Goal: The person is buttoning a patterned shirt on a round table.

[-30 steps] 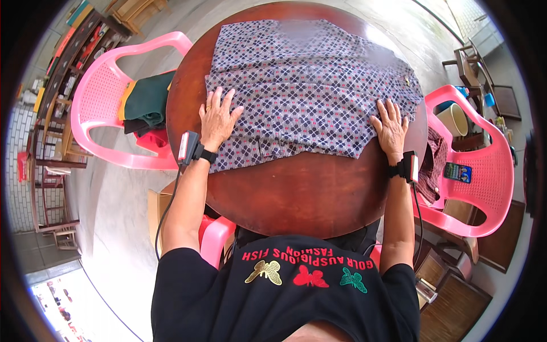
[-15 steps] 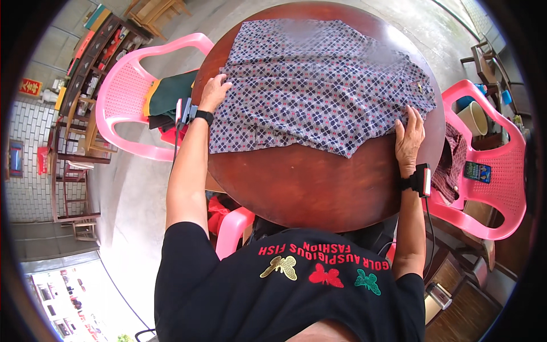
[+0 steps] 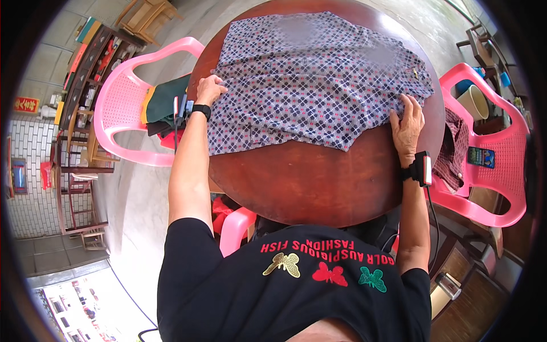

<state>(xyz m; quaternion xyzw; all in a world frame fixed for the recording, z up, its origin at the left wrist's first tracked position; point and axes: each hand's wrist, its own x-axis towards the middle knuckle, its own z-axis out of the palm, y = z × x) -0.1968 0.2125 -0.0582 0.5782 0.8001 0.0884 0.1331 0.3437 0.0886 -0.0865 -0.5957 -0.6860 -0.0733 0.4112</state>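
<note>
A patterned shirt (image 3: pixel 296 85) in navy, white and red lies spread over the round brown table (image 3: pixel 296 188), with shallow folds running across it. Its neck end, with a small label, points right. My left hand (image 3: pixel 211 90) rests at the shirt's left edge, thumb and fingers apart; part of the fingers is hard to make out. On the right, my right hand (image 3: pixel 408 124) lies with spread fingers, its fingertips touching the cloth at the near side below the neck end. Both wrists wear black straps with small devices.
A pink plastic chair (image 3: pixel 122 100) at the left bears folded dark green and yellow clothes (image 3: pixel 168 102). The pink chair (image 3: pixel 507 171) at the right holds a checked dark red garment (image 3: pixel 453 151) and a phone-like flat item (image 3: pixel 481 157). A wooden shelf (image 3: pixel 85 74) stands farther left.
The view has shifted slightly. The shirt's far left corner has spread farther left, and my right hand has moved a little away from me along the cloth.
</note>
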